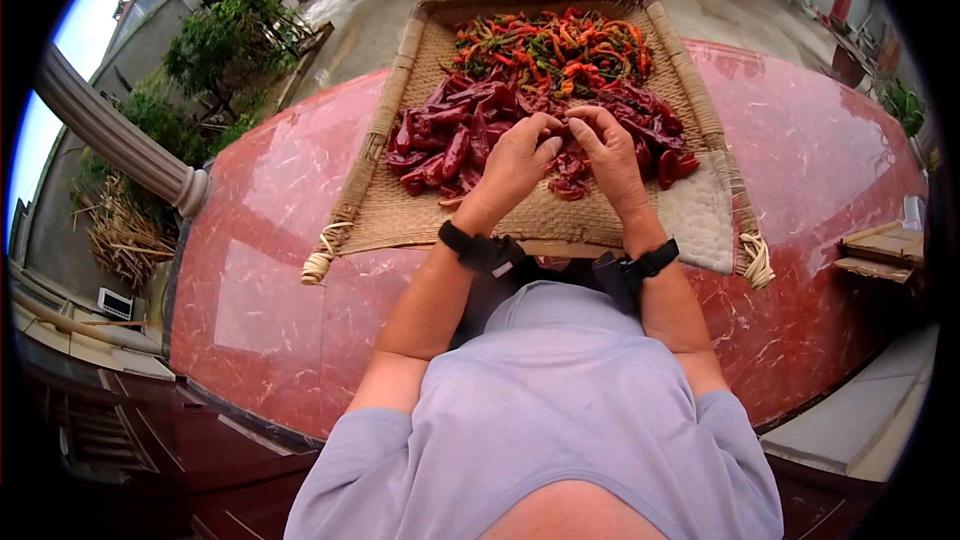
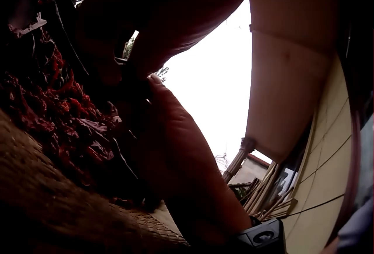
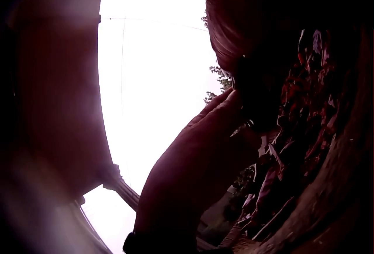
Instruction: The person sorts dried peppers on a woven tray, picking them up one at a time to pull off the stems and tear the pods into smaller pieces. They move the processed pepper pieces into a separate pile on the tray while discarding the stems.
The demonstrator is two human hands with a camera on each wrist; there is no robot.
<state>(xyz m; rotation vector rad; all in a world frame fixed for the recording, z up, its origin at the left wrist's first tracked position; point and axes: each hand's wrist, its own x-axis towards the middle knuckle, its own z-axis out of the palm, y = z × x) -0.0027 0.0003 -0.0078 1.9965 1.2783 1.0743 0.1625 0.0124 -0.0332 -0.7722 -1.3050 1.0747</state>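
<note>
My left hand [image 1: 520, 155] and right hand [image 1: 605, 155] meet over the woven tray [image 1: 385, 225], fingers curled and fingertips close together. Between them they pinch a dark red dried chili pepper, mostly hidden by the fingers. In the left wrist view the right hand [image 2: 181, 143] faces the camera in deep shadow. Left of the hands lies a heap of large, glossy dark red peppers [image 1: 455, 145]. To the right are more shrivelled dark red peppers [image 1: 650, 115]. A small clump of wrinkled red pieces [image 1: 570, 180] sits below the fingers.
Small red, orange and green peppers [image 1: 560, 50] fill the tray's far end. A pale mat patch [image 1: 697, 215] covers its near right corner. Around the tray spreads a polished red stone floor [image 1: 270, 290]. A column [image 1: 130, 130] stands at left, and a wooden piece [image 1: 880, 250] at right.
</note>
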